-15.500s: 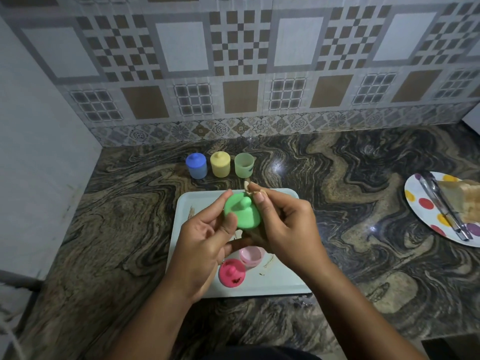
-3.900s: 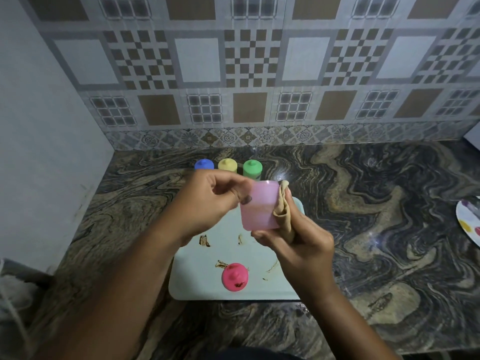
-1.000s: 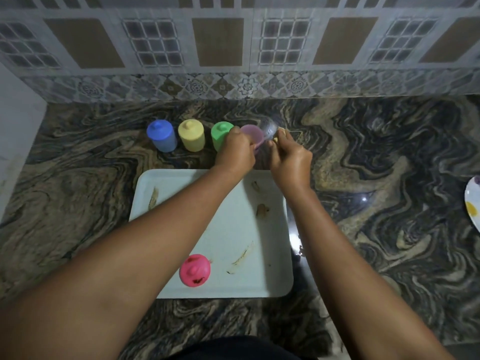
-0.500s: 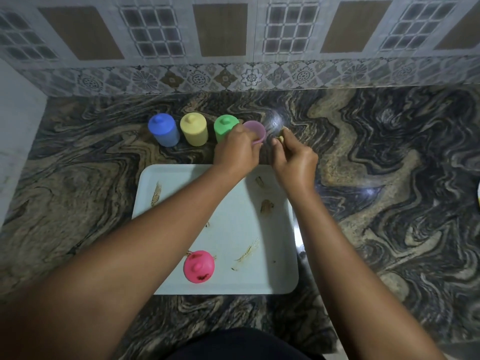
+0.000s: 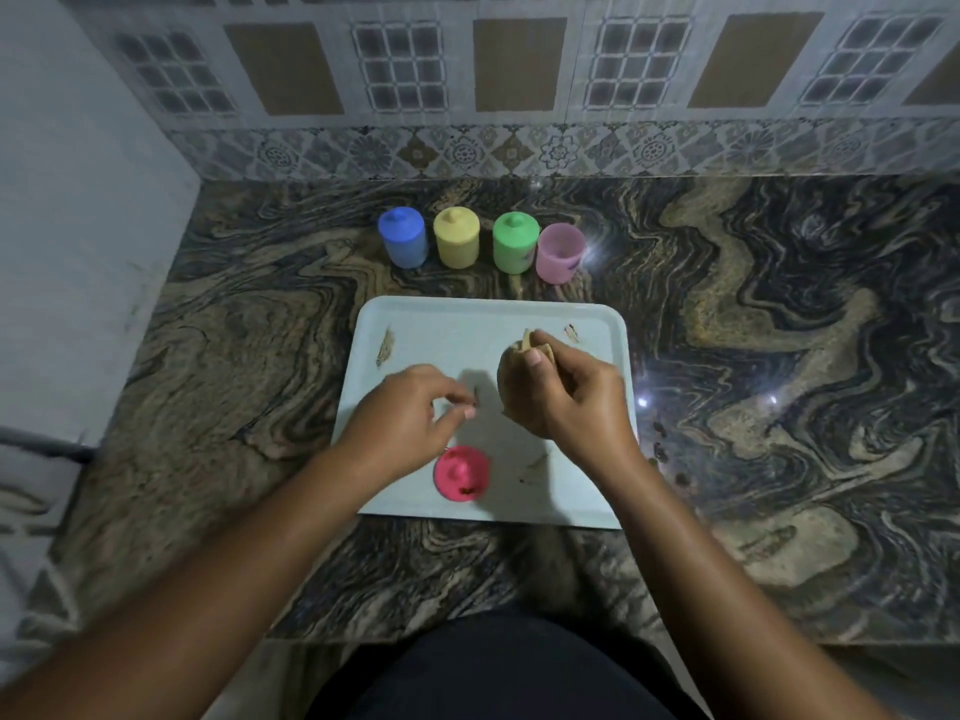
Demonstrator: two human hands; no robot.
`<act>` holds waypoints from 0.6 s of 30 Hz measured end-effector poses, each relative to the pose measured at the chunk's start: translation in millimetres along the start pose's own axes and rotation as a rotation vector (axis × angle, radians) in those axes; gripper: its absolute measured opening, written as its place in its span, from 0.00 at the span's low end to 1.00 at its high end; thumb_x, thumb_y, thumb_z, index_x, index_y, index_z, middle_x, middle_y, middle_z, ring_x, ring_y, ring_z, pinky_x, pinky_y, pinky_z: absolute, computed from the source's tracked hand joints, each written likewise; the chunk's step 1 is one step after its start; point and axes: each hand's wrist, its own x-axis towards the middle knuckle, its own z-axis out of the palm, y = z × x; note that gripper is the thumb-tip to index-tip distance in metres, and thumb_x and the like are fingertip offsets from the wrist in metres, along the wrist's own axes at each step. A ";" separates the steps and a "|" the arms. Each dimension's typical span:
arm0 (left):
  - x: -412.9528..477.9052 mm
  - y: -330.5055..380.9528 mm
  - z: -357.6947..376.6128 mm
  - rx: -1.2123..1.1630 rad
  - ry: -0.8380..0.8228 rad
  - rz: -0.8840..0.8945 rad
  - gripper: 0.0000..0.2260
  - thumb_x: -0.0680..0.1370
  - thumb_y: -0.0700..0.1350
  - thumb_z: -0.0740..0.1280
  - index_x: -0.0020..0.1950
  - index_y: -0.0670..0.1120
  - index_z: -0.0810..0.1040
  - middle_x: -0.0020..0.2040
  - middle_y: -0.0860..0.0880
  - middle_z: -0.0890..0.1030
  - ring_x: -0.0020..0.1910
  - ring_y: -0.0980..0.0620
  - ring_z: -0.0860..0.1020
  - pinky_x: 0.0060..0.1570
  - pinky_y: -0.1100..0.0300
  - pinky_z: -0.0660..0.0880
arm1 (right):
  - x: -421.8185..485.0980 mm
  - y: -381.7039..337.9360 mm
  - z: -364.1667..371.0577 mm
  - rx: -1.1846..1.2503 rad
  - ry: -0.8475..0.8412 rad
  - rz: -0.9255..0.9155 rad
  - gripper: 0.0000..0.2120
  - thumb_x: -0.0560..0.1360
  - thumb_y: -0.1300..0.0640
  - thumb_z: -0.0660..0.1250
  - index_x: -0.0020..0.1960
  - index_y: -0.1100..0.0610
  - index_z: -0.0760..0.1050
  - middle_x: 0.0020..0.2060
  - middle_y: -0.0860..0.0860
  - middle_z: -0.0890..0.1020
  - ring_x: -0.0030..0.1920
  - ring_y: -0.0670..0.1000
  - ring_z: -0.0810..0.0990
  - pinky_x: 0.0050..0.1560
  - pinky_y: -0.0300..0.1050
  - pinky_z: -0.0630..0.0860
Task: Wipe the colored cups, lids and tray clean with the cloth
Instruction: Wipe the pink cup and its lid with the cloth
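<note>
Behind the tray stands a row of cups: blue cup (image 5: 402, 237), yellow cup (image 5: 456, 237) and green cup (image 5: 515, 242), each with its lid on, then the open pink cup (image 5: 560, 253) without a lid. The pale tray (image 5: 441, 324) carries brown smears and the pink lid (image 5: 462, 472) near its front edge. My left hand (image 5: 410, 423) hovers just above and behind the pink lid, fingers loosely curled, holding nothing. My right hand (image 5: 566, 392) is over the tray's right half, closed around the bunched tan cloth (image 5: 524, 356).
A dark marbled stone counter (image 5: 753, 356) spreads to the right of the tray. The patterned tile wall (image 5: 519, 96) rises behind the cups, and a plain grey side wall (image 5: 78, 226) closes off the left.
My left hand has let go of the pink cup, which now stands beside the green one. Both hands have drawn back over the tray, the left toward the pink lid.
</note>
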 end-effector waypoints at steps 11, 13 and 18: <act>-59.6 -3.8 48.8 0.228 0.018 -0.046 0.13 0.78 0.54 0.66 0.61 0.53 0.79 0.54 0.53 0.79 0.54 0.51 0.77 0.50 0.55 0.77 | -69.7 11.4 14.2 -0.161 -0.115 -0.010 0.10 0.81 0.50 0.66 0.50 0.55 0.82 0.38 0.50 0.86 0.40 0.45 0.84 0.44 0.47 0.81; -60.6 -4.4 51.3 0.220 0.056 -0.064 0.12 0.79 0.53 0.66 0.60 0.52 0.79 0.54 0.54 0.78 0.54 0.51 0.76 0.50 0.57 0.76 | -73.0 13.2 14.4 -0.177 -0.094 -0.013 0.10 0.80 0.51 0.67 0.53 0.56 0.83 0.41 0.49 0.87 0.44 0.42 0.84 0.45 0.39 0.78; -58.4 -7.4 53.8 0.192 0.095 -0.104 0.10 0.78 0.52 0.67 0.58 0.53 0.80 0.53 0.55 0.79 0.53 0.53 0.74 0.48 0.60 0.73 | -79.6 17.1 15.2 -0.208 -0.067 -0.007 0.11 0.80 0.52 0.69 0.58 0.54 0.84 0.43 0.33 0.84 0.49 0.30 0.81 0.49 0.31 0.77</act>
